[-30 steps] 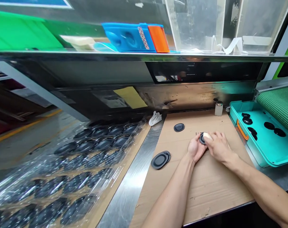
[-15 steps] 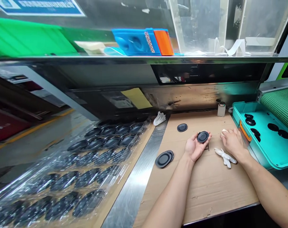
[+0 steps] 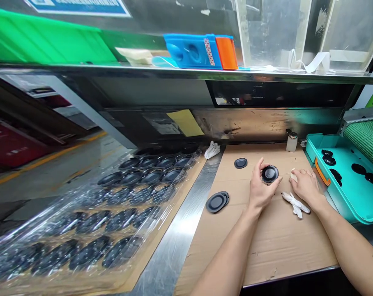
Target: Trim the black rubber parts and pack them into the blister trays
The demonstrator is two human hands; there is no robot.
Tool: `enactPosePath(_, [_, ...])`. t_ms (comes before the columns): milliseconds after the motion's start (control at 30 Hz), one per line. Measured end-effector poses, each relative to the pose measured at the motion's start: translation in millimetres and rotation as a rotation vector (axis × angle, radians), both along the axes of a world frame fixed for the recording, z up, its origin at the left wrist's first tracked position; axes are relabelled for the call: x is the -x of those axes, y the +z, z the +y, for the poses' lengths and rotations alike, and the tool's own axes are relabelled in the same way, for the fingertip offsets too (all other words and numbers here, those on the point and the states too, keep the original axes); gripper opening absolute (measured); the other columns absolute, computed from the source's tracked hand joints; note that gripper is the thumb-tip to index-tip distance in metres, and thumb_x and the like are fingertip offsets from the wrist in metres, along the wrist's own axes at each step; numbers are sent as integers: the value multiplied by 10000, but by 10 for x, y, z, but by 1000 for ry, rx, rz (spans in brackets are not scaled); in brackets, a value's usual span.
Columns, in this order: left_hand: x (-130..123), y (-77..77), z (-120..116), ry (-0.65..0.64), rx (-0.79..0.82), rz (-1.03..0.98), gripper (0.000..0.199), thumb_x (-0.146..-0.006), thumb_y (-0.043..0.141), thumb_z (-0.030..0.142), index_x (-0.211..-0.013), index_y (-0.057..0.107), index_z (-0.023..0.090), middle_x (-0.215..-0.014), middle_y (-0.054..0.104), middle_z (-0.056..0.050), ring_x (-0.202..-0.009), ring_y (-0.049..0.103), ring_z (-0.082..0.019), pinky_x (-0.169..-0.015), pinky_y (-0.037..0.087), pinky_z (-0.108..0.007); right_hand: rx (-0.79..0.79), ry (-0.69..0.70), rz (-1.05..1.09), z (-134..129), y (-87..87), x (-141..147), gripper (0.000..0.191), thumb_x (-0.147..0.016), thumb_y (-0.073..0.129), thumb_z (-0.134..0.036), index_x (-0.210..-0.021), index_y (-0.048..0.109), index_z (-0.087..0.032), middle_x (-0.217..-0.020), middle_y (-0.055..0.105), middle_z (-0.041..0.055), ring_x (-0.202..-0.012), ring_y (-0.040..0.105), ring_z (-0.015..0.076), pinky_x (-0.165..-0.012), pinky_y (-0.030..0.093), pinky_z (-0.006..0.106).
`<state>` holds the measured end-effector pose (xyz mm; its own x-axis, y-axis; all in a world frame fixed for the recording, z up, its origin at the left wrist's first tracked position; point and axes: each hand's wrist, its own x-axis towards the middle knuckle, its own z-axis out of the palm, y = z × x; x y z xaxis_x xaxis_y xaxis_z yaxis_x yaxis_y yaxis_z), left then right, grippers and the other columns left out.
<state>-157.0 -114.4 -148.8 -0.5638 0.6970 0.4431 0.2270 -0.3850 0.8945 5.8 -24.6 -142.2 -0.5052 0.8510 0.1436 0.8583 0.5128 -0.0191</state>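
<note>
Brown cardboard (image 3: 279,242), left hand (image 3: 261,187) curved, gripping black disc (image 3: 270,174) edgewise, right hand (image 3: 306,184) palm-down, curled over white item (image 3: 293,176).

No text is legible: the white lettering on the white-bordered blue rectangular sign (image 3: 84,7) is cut off and blurred, and the pale marks on the dark red boxy object (image 3: 12,142) are too smeared to read.

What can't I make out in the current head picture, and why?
Head view:
Far face of the black disc in the left hand: turned from the camera.
Full shape of the white piece: partly covered by the right hand.
Wording on the blue sign: blurred, cut by the top edge.
Right end of the teal tray: cut by the right edge.
</note>
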Motion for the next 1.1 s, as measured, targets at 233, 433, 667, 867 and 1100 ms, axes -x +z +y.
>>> enactPosePath(233, [-62, -11, -54, 104, -39, 399, 949, -754, 815, 302, -1526, 266, 248, -1239, 633, -109, -1178, 604, -240, -1055, 458, -417, 3, 4, -1, 1, -5, 0, 326, -997, 460, -384, -1258, 587, -236, -1196, 662, 114, -1135, 538, 291, -912, 313, 382])
enactPosePath(433, [-9, -21, -55, 119, 108, 472, 466, -812, 754, 396, -1207, 583, 216, -1139, 670, -99, -1092, 612, -236, -968, 488, -375, -7, 10, 2, -5, 0, -3, 314, -999, 464, -389, -1245, 589, -239, -1184, 667, 108, -1128, 544, 286, -920, 316, 380])
enactPosePath(667, [289, -170, 14, 324, 705, 691, 389, -957, 494, 491, -1098, 666, 172, -1175, 629, -172, -1159, 517, -337, -974, 434, -465, -1, 10, 4, -18, 28, -9, 294, -993, 476, -370, -1221, 602, -234, -1166, 669, 95, -1108, 553, 274, -911, 329, 360])
enactPosePath(867, [265, -86, -183, 49, 757, 787, 529, -825, 671, 444, -1287, 592, 199, -1274, 617, -134, -1225, 509, -321, -1035, 417, -420, 16, 2, 20, -33, 25, 2, 278, -990, 482, -349, -1201, 606, -217, -1144, 657, 112, -1104, 542, 280, -890, 337, 362])
enactPosePath(1100, [1180, 185, 174, 224, 782, 884, 759, -720, 691, 204, -1440, 450, 176, -1248, 635, -130, -1179, 558, -305, -1032, 423, -405, 51, -6, 122, -41, -49, 27, 263, -980, 500, -349, -1168, 604, -198, -1158, 615, 136, -1115, 502, 283, -868, 358, 364])
